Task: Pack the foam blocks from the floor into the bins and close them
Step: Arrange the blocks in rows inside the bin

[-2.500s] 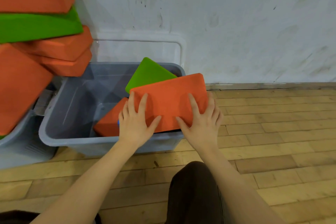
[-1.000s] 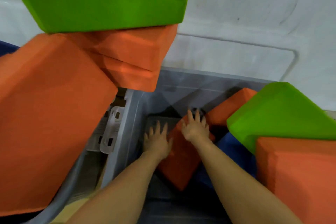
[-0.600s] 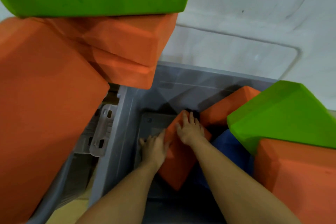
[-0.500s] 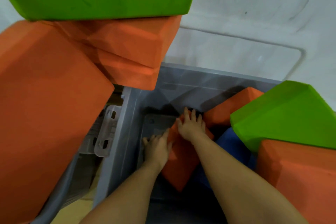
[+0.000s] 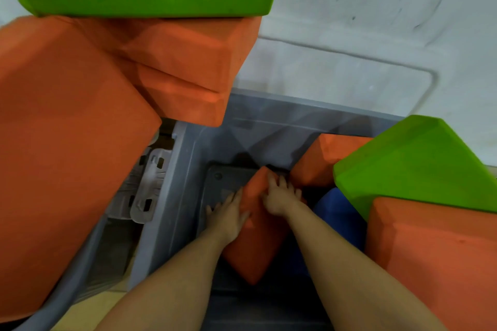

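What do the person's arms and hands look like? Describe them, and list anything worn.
Both forearms are bare up to the frame edge: no sleeves, gloves, watch or bands show. The left hand and right hand show no rings, though the picture is slightly blurred.

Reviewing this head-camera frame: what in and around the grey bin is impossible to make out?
- Floor of the grey bin: mostly covered by the arms and blocks.
- Blue block: shape hidden by the right hand and its arm, plus the green block.
- Orange block under both hands: its left edge is covered by the left hand.
- Neighbouring bin: contents blocked by stacked orange blocks.
- Remaining floor blocks: outside the frame.
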The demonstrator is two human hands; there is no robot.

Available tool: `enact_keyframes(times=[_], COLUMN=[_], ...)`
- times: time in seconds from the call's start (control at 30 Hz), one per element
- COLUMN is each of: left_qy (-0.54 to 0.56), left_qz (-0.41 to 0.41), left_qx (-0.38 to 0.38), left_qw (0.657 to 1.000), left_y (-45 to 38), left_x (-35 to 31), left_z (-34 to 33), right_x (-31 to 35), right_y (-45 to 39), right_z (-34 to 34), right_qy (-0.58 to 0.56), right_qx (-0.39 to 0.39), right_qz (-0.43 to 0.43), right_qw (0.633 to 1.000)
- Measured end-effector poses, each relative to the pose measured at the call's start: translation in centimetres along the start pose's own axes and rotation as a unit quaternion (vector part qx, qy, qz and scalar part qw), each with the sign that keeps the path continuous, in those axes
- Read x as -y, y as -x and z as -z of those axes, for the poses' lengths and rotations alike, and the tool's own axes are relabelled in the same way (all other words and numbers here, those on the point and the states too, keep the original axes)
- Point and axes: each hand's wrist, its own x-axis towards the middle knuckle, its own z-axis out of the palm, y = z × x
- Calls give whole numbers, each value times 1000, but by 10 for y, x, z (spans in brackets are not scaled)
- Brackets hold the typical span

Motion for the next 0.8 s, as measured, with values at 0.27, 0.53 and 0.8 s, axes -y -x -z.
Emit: enact_keyframes(times=[0.27, 0.53, 0.8], left_qy=[-47, -64, 47], left_qz=[21, -42, -59], left_qx=[3, -8, -22], left_qw=[999, 997, 997], left_y=[-7, -31, -32], left_x=[-1, -9, -22], left_z=[9, 14, 19], right_x=[7, 18, 2], right_y=[19, 61, 92], right_z=[-2, 37, 78], right_qy=[73, 128, 180], right_qx=[-98, -446, -527], right_qz=[140, 174, 71], right_qw=[983, 869, 828])
